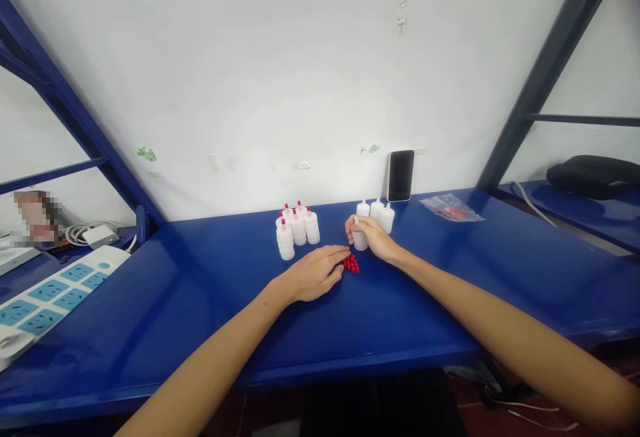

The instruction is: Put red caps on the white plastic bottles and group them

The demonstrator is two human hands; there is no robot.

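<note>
Two hands meet near the middle of the blue desk (200, 277) as I watch from my end. The right hand (373, 231) has its grip wrapped around a white bottle (361, 242), which stands roughly upright; I see no red on its nozzle. The left hand (316, 273) reaches over the left edge of the red caps (353, 265), which lie clustered just on the near side of that bottle. Whether this grip is pinching a cap or only resting on the pile, I cannot tell.

I judge the step in hand to be picking a cap while the bottle is steadied. As I read it, the move calls for separating a single cap without scattering the others, with the bottle kept firm but unsqueezed.

Farther left, red-tipped bottles (285, 245) stand in a tight group; the near ones cover those behind, so I won't count them. Three bare-tipped bottles (387, 219) stand just beyond the right hand, partly hidden by it. To their right, glare blurs the red pieces inside a clear bag (445, 205). At the far left one item is pixelated, and the power strip (56, 320) is cut off by the frame.
</note>
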